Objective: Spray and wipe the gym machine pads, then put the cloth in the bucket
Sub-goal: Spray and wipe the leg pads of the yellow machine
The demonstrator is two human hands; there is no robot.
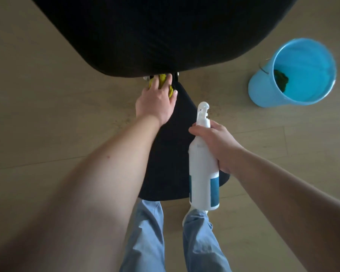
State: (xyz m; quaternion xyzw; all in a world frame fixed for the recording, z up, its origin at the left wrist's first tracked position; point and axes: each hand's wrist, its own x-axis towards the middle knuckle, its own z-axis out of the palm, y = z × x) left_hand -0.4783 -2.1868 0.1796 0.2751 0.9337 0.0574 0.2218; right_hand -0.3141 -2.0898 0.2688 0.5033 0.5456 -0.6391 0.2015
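My left hand (157, 101) presses a yellow cloth (163, 79) onto the far narrow end of the black seat pad (171, 154), just under the edge of the large black back pad (155, 32). The fingers lie spread over the cloth, which mostly hides beneath them. My right hand (216, 144) grips a white spray bottle (203, 169) with a teal label, held upright over the seat pad's right side, nozzle pointing away from me. A blue bucket (263, 91) stands on the floor at the right with a dark green cloth (281, 79) inside.
Light wooden floor (57, 114) surrounds the machine on both sides. Metal fittings (145, 77) show in the gap between the two pads. My legs in light blue trousers (145, 238) stand at the near end of the seat pad.
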